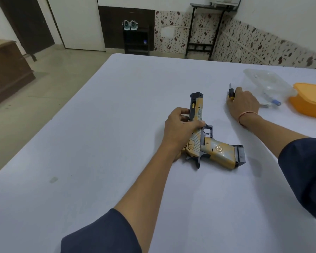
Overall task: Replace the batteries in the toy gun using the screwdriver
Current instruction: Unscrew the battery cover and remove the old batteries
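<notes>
A gold and black toy gun (213, 148) lies on its side on the white sheet, barrel pointing away, its grip with a black magazine base toward the right. My left hand (181, 130) rests over the slide and holds the gun down. To the right, my right hand (243, 104) closes its fingers on a small screwdriver (231, 92) with a black and yellow handle, its tip pointing away. The screwdriver still touches the sheet.
A clear plastic container (263, 83) lies at the right with small items beside it, including a blue-tipped piece (275, 102). An orange lid or box (310, 99) sits at the far right edge. The bed's left edge drops to the floor.
</notes>
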